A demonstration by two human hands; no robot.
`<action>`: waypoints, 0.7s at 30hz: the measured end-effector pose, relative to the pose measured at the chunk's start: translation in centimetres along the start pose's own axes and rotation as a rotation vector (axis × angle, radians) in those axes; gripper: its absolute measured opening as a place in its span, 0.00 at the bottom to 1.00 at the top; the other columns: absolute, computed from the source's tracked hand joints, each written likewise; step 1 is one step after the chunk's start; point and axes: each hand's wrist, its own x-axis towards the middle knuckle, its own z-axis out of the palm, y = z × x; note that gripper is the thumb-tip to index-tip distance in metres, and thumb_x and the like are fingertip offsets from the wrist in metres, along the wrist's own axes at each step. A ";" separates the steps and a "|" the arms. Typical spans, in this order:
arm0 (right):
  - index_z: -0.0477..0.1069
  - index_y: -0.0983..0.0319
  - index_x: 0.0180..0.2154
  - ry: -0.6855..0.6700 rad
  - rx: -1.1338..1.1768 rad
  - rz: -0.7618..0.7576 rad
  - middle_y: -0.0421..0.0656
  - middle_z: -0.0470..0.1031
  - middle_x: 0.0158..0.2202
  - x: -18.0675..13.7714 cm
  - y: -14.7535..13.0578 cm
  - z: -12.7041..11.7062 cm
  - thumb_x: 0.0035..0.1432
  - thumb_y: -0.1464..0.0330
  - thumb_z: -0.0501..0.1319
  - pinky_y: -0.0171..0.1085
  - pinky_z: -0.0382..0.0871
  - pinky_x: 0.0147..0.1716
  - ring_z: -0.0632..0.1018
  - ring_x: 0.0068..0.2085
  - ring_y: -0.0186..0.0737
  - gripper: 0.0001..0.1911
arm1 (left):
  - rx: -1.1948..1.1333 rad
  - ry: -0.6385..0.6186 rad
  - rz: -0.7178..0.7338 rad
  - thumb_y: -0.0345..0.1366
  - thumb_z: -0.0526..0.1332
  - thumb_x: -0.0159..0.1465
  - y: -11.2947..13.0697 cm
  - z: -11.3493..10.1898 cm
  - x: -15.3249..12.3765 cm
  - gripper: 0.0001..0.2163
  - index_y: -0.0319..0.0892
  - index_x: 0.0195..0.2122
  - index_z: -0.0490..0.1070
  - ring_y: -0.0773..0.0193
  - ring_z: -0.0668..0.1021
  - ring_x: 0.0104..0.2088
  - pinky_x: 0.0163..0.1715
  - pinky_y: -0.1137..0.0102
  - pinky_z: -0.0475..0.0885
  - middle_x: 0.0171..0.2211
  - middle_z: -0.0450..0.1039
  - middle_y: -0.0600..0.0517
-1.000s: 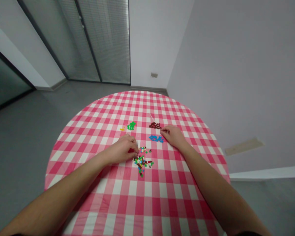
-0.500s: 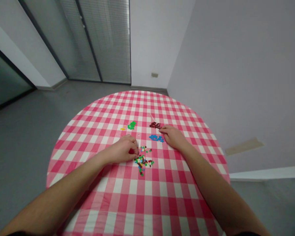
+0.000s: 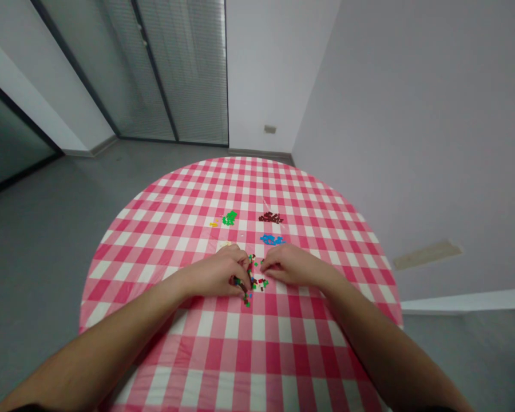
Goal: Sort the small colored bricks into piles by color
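Note:
A mixed heap of tiny coloured bricks [image 3: 254, 281] lies on the round table with a red-and-white checked cloth [image 3: 240, 355]. My left hand [image 3: 217, 273] rests on the heap's left side, fingers curled and pinched onto small bricks. On the heap's right side my right hand [image 3: 289, 268] has its fingertips pinched together at the pile; what they grip is too small to name. Behind the hands lie sorted groups: a blue group [image 3: 272, 239], a dark brown group [image 3: 270, 217], a green group [image 3: 229, 218] and a small yellow piece [image 3: 213, 224].
The table stands in a room corner with grey floor around it. A white wall runs along the right, close to the table's far right edge. Glass doors with blinds [image 3: 175, 68] stand at the back left.
My right hand has come back from the dark brown group to the mixed heap. My left hand has shifted slightly right and toward me, over the heap.

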 end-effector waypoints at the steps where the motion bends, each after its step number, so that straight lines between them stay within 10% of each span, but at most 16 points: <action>1: 0.80 0.59 0.31 -0.026 -0.012 -0.018 0.40 0.80 0.30 0.1 -0.1 0.3 0.57 0.78 0.59 0.34 0.66 0.35 0.77 0.32 0.36 0.12 | 0.008 -0.005 0.001 0.33 0.69 0.62 0.0 0.1 0.0 0.03 0.49 0.36 0.81 0.60 0.72 0.40 0.43 0.64 0.61 0.34 0.72 0.52; 21: 0.81 0.60 0.35 -0.101 0.078 -0.100 0.42 0.81 0.33 0.7 -0.4 1.0 0.54 0.79 0.59 0.32 0.65 0.34 0.76 0.32 0.35 0.14 | 0.023 0.002 0.017 0.32 0.67 0.64 -0.5 0.6 0.4 0.01 0.46 0.35 0.79 0.60 0.74 0.41 0.44 0.64 0.61 0.33 0.75 0.53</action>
